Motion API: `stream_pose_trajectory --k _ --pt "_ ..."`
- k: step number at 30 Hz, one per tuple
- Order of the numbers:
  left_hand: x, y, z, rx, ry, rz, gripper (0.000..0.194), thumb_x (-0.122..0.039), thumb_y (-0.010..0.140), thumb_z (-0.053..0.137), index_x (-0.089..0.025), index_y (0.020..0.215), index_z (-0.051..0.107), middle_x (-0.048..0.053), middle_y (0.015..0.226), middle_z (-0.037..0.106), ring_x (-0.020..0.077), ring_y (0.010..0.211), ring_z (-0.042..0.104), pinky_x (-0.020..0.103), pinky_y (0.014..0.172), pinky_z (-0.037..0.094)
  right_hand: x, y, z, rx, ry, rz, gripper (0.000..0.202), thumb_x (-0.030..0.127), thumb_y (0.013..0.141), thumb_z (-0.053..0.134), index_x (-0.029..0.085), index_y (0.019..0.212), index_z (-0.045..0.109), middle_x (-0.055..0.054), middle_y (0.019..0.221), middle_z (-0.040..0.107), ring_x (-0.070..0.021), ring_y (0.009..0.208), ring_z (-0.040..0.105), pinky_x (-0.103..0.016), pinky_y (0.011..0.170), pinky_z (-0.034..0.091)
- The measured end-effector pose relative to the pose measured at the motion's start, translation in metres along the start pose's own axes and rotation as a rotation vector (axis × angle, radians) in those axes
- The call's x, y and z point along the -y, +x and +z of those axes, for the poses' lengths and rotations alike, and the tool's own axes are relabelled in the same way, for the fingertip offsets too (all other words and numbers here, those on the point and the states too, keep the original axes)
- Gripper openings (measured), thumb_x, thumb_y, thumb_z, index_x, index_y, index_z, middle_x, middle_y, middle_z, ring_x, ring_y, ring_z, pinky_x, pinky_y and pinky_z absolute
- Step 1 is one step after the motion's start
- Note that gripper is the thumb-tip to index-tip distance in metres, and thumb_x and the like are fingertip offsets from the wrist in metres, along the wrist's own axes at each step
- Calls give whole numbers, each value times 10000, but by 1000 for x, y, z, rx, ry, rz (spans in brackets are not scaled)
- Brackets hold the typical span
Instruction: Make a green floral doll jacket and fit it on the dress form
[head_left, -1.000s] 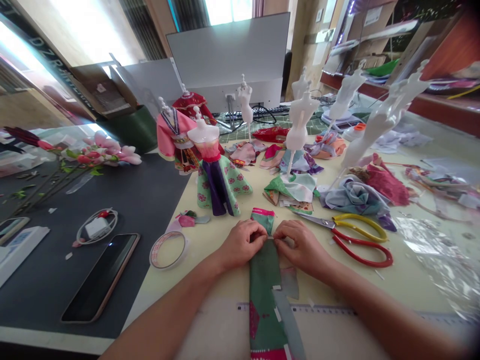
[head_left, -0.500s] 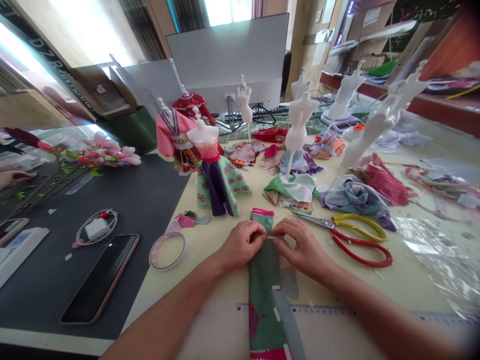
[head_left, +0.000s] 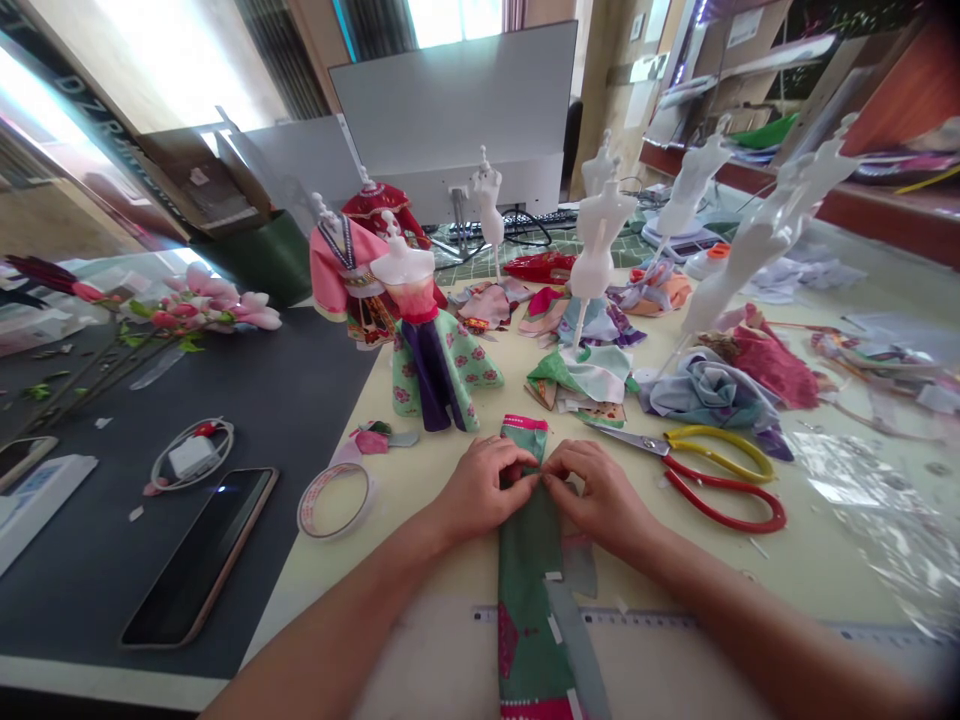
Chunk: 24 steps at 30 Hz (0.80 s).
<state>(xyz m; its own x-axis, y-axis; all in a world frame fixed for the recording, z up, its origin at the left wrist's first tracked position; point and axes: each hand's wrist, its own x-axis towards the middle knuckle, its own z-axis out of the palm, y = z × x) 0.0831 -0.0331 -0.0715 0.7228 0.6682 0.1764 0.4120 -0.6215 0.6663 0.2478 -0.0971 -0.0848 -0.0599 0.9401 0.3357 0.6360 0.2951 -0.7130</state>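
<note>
A long green fabric strip [head_left: 529, 560] with pink ends lies lengthwise in front of me, small white tabs along its right edge. Near its far end, my left hand [head_left: 491, 482] pinches the fabric between thumb and fingers. Close beside it, my right hand [head_left: 592, 490] pinches the strip's right edge, the fingertips of both hands almost touching. Greyish fabric [head_left: 577, 640] shows along the strip's right side. A ruler [head_left: 645, 620] lies crosswise, passing under the strip.
Yellow-and-red scissors [head_left: 667, 450] lie right of my hands. To the left are a tape roll [head_left: 306, 502] and a phone [head_left: 201, 560]. Behind stand a dressed mannequin [head_left: 427, 350], bare white mannequins [head_left: 596, 240], fabric scraps [head_left: 709, 390] and a monitor [head_left: 457, 110].
My fingertips have drawn closer together on the strip's edge, and the white tab between them no longer shows. Another person's hand at the far left has gone out of view.
</note>
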Motion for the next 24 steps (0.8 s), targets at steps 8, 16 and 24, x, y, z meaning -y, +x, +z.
stream_pose_trajectory --k 8,16,24 --pt "1 0 5 -25 -10 42 82 -148 760 562 -163 680 558 -24 609 516 128 661 491 281 726 357 0 -1 2 2 -42 -27 132 108 752 508 180 641 511 -2 648 550 -150 662 499 -301 685 353" --pt "-1 1 9 -57 7 69 91 -115 723 548 -166 650 528 -27 592 488 125 636 473 283 714 359 3 -1 3 -2 -56 -44 151 87 723 495 177 606 459 4 617 512 -138 630 472 -287 659 340" --pt "2 0 8 -15 -8 55 85 -117 740 526 -170 673 532 -21 620 516 130 660 489 290 742 367 2 0 2 25 -64 -23 152 78 719 489 177 606 467 4 615 512 -140 629 469 -286 655 339"
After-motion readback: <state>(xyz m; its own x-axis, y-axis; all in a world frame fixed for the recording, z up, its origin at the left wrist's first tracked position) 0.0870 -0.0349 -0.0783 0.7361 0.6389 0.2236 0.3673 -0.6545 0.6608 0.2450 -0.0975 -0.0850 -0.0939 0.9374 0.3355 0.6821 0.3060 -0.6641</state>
